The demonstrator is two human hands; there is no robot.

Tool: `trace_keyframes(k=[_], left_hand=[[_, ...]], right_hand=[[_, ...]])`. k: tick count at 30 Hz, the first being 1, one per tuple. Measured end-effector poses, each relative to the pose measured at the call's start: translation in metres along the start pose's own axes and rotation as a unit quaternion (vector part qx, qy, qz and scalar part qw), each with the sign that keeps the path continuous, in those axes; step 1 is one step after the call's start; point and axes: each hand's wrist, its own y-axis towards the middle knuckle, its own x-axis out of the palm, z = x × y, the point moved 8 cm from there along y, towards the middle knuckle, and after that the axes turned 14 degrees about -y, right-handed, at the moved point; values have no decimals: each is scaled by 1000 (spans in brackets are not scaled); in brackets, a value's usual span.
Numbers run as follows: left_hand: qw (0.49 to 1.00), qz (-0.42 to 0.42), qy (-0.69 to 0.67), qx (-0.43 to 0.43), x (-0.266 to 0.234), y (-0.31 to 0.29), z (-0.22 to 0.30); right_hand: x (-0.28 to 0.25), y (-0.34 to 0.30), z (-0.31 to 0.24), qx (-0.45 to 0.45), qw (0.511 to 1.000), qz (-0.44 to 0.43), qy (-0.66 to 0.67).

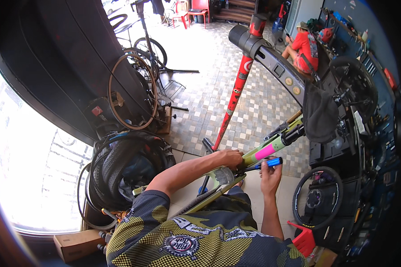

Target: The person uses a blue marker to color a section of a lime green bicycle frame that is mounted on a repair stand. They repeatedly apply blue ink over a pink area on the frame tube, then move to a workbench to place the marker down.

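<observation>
A light green bicycle frame with a pink band hangs from the repair stand's clamp, its tubes running down toward my body. My right hand is closed on a screwdriver with a blue handle. The dark shaft points left, to a junction of the frame; its tip cannot be made out. At that same junction is my left hand, its fingers curled against the green tubing and partly hidden.
The repair stand's red post rises ahead. A loose wheel lies at right, by a tool wall. Tyres are piled at left. A person in red sits at the far right. A cardboard box stands lower left.
</observation>
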Motion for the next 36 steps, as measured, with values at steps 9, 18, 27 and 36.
trace_keyframes(k=[9,18,27,36], left_hand=[[998,33,-44,-15,-17,-14,12],[999,35,4,8,-5,0,-1],[998,12,-43,-38,-1,-1,-3],[998,-10,-45,-47,-6,-6,-1]], right_hand=[[34,-43,-75,-140,975,-109,-132],[-3,12,-4,49,998,-19,22],[29,-36,-71,-134,978,-100,-125],[-1,6,-7,61,997,0,38]])
